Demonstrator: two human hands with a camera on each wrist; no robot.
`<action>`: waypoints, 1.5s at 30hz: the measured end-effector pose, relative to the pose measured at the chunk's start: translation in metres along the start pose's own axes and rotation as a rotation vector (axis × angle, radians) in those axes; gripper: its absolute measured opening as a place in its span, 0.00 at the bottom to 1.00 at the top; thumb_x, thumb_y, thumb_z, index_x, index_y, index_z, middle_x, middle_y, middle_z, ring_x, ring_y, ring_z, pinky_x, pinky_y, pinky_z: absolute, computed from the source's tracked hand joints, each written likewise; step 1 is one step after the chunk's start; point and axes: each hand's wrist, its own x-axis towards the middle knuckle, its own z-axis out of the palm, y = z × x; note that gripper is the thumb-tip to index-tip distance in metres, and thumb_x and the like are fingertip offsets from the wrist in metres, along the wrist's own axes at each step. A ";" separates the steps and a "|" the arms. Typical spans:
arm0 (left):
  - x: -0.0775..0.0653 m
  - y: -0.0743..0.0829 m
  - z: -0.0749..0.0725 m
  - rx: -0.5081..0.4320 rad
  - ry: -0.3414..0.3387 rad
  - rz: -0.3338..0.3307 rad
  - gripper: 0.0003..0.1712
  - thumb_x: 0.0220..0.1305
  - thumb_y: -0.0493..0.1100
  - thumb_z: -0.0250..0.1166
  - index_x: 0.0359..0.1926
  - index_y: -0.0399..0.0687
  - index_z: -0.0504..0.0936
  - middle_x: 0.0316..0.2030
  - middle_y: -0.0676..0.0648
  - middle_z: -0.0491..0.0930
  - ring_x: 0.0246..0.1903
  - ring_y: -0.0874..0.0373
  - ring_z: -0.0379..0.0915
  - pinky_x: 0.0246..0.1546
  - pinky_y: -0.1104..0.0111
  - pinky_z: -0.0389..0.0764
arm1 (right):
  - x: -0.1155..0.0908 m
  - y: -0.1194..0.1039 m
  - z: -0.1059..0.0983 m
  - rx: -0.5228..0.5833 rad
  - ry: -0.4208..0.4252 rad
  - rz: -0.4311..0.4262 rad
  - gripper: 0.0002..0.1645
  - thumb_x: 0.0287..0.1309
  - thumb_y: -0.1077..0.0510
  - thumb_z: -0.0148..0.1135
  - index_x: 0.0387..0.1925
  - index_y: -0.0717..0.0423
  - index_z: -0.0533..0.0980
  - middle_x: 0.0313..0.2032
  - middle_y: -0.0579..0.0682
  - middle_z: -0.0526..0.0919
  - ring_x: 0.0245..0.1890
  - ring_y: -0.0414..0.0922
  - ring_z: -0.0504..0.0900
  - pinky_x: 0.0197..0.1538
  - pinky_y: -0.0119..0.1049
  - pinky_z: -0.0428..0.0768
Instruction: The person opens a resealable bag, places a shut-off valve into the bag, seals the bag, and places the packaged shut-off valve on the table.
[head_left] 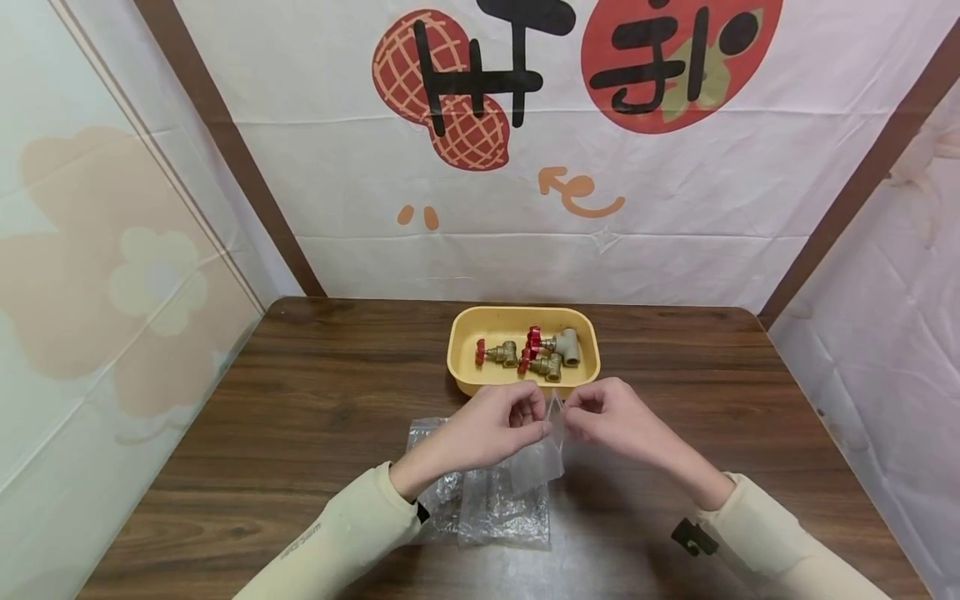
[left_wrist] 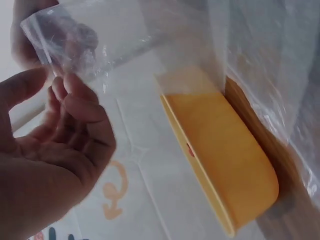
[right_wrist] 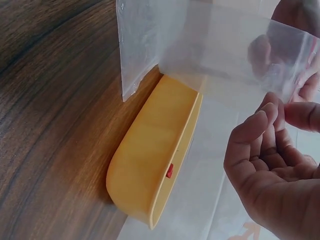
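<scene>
Between my two hands hangs a clear zip-top plastic bag (head_left: pixel 538 468), held up by its top edge in front of the yellow tray. My left hand (head_left: pixel 487 427) pinches one side of that edge between thumb and fingers. The right hand (head_left: pixel 618 421) pinches the other side. In the right wrist view the bag (right_wrist: pixel 215 50) spreads as a see-through sheet, with a reddish line near the pinched edge. More clear plastic bags (head_left: pixel 504 523) lie flat on the table under my left hand and forearm.
Just beyond the hands stands a yellow tray (head_left: pixel 517 312). Inside lie several valves with red handwheels, among them a brass valve (head_left: pixel 498 354) and a grey-bodied valve (head_left: pixel 567 345). Behind the wooden table (head_left: pixel 337 358) hangs a printed cloth (head_left: pixel 330 167).
</scene>
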 end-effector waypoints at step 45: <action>-0.007 -0.001 -0.007 0.250 -0.013 0.101 0.02 0.74 0.44 0.69 0.42 0.54 0.83 0.37 0.60 0.78 0.35 0.66 0.74 0.37 0.70 0.78 | -0.007 0.002 0.000 -0.013 -0.106 -0.263 0.08 0.65 0.65 0.70 0.40 0.48 0.84 0.32 0.43 0.86 0.32 0.42 0.83 0.34 0.35 0.81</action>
